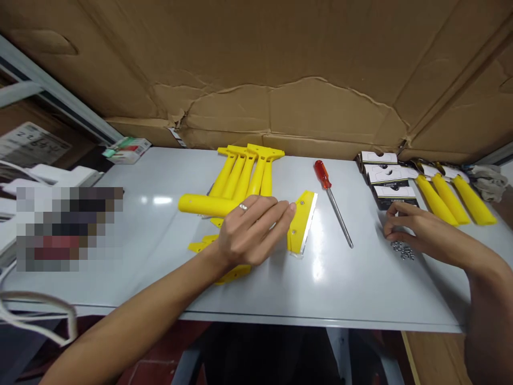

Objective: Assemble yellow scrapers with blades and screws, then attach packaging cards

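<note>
Nearer than the red screwdriver (335, 206), open bench (340, 291) runs to its front edge. Left of the screwdriver, the left hand's (254, 230) grip wraps a yellow scraper (301, 218), long axis crosswise, blade toward the screwdriver. Rightward, the right hand's (417, 227) grip bunches at screws (404, 251); whether pinching any, I cannot tell.

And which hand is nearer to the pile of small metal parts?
Right. The right hand is right at the small metal parts; the left hand is farther off, on the yellow scraper.

A screwdriver (335, 205) lies on the table (340, 289), right of a scraper (300, 220) and left of screws (404, 251).
</note>
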Demonstrator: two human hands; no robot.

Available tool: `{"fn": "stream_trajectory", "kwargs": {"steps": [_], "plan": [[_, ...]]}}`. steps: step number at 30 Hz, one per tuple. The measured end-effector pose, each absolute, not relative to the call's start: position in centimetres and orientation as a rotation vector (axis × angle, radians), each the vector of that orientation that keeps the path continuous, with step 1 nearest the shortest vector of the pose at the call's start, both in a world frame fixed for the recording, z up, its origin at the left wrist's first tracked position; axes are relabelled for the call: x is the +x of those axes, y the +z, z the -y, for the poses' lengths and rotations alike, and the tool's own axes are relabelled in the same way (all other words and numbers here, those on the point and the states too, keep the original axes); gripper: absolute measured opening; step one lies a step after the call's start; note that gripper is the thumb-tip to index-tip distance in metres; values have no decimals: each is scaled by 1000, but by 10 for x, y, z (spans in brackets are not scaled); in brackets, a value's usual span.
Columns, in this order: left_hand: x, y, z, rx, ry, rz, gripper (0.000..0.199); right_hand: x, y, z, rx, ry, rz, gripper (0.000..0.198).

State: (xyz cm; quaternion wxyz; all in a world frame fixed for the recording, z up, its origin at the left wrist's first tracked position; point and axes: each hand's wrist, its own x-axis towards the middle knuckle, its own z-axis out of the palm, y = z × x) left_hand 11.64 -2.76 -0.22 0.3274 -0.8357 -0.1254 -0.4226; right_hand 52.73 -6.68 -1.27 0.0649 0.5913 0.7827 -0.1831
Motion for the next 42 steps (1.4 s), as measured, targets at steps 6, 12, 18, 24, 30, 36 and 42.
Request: {"fn": "stream_trajectory", "kwargs": {"steps": [6, 12, 18, 24, 30, 36, 42], "plan": [[119, -20, 19, -2193, -1124, 476, 22, 522, -14, 68, 1762, -493, -2433, 35], [123, -29, 16, -2249, -1054, 677, 50, 514, -17, 59, 1759, -360, -2583, 32], [124, -33, 15, -2202, -1056, 691, 39, 512, -20, 54, 1761, -388, -2659, 34], [131, -26, 24, -2159, -1132, 683, 30, 509, -21, 55, 1771, -403, -2616, 29], [134, -5, 41, -2449, -1489, 825, 16, 489, -17, 60, 2047, -440, -2649, 36], [136, 48, 47, -3028, -2214, 1104, 21, 445, 24, 63, 2261, -803, -3133, 39], [161, 57, 41, -3549, -2542, 1455, 20, 405, 55, 59, 2325, -936, -3471, 38]]}}
